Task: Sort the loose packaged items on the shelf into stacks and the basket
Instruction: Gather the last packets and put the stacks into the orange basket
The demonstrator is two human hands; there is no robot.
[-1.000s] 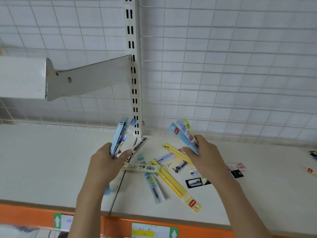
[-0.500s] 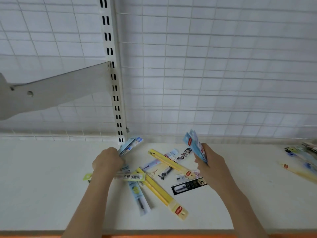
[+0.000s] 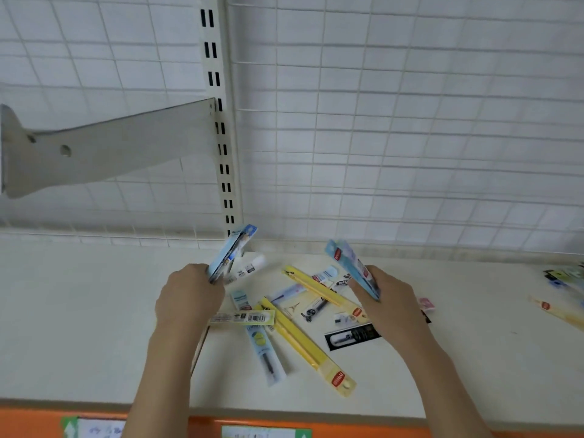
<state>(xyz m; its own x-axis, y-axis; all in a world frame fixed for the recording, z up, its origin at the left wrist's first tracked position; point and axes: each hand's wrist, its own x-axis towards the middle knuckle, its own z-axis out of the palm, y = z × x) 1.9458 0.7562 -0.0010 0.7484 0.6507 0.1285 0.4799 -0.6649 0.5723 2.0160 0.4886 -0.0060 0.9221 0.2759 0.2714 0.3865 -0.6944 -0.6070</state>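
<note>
Both hands sit about where they were a moment ago. Left hand grips blue packets; right hand grips another bundle. Loose packets litter the shelf: light, flat, slippery, best pinched by an edge.
</note>
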